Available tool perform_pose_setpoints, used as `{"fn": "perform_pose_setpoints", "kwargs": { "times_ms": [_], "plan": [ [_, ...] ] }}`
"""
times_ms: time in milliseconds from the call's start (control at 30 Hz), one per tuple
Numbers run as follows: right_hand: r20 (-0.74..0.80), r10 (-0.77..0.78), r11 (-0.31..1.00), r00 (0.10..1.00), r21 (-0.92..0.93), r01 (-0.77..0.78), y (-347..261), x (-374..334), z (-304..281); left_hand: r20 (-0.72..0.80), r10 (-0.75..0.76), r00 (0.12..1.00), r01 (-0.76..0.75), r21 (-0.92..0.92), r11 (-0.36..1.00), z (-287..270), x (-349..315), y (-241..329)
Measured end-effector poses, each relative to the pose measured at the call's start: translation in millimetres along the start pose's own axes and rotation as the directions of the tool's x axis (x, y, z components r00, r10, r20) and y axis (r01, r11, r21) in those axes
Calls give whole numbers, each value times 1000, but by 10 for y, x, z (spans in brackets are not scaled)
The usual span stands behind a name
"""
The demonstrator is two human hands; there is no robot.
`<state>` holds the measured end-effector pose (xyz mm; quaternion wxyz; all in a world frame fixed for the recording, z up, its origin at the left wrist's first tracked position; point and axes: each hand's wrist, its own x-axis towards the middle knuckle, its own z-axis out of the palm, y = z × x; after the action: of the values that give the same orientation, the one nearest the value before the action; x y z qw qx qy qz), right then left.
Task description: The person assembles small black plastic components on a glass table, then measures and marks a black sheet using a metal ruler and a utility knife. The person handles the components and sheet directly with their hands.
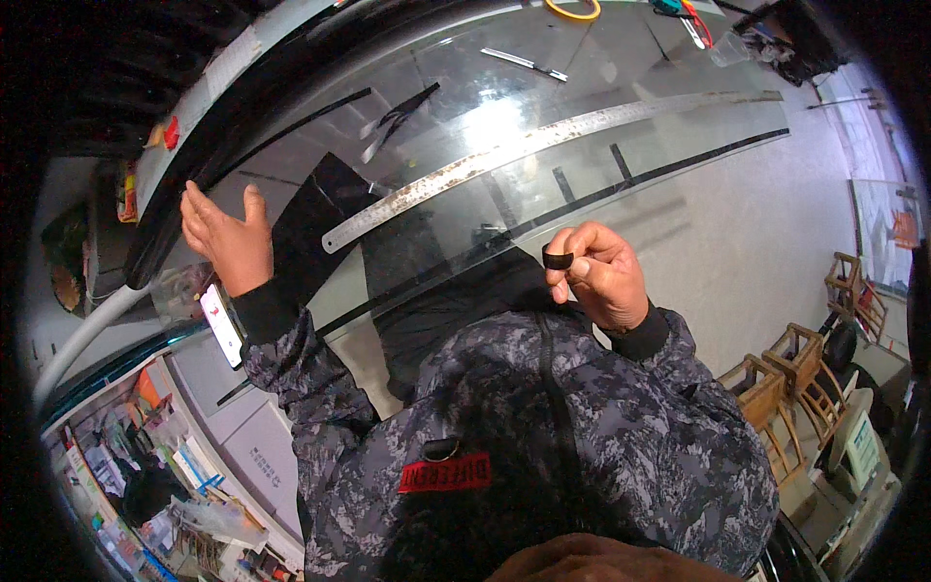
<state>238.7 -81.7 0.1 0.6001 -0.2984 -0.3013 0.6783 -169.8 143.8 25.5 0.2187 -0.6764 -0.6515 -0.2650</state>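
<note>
My right hand [606,276] pinches a short, curved piece of dark film [557,259] between thumb and fingertips, above the near edge of the glass tabletop [679,126]. My left hand [228,233] is raised at the left, fingers stretched and thumb apart, holding nothing. Beside it on the glass lies a dark sheet of film [301,238]. A long, rust-speckled steel ruler [514,150] runs slantwise across the table between the hands and the far side. Dark narrow strips [402,112] lie beyond the ruler, some of them curled.
Farther off on the glass are a utility knife [524,65], a yellow tape ring [572,10] and red-handled tools [696,24]. A lit phone [221,325] is by my left wrist. Cluttered shelves [184,475] stand lower left, wooden stools [761,388] lower right. A large black roll [184,213] borders the left.
</note>
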Motion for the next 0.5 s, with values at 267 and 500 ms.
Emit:
{"fn": "perform_pose_setpoints", "kwargs": {
  "times_ms": [267,500],
  "plan": [
    [89,7,998,996,54,-12,3,0,12,377,0,926,320,-788,525,-857,-766,1048],
    [168,14,1000,986,15,-17,51,-41,51,707,510,491,644,-688,334,-1034,-1223,1334]
  ]
}}
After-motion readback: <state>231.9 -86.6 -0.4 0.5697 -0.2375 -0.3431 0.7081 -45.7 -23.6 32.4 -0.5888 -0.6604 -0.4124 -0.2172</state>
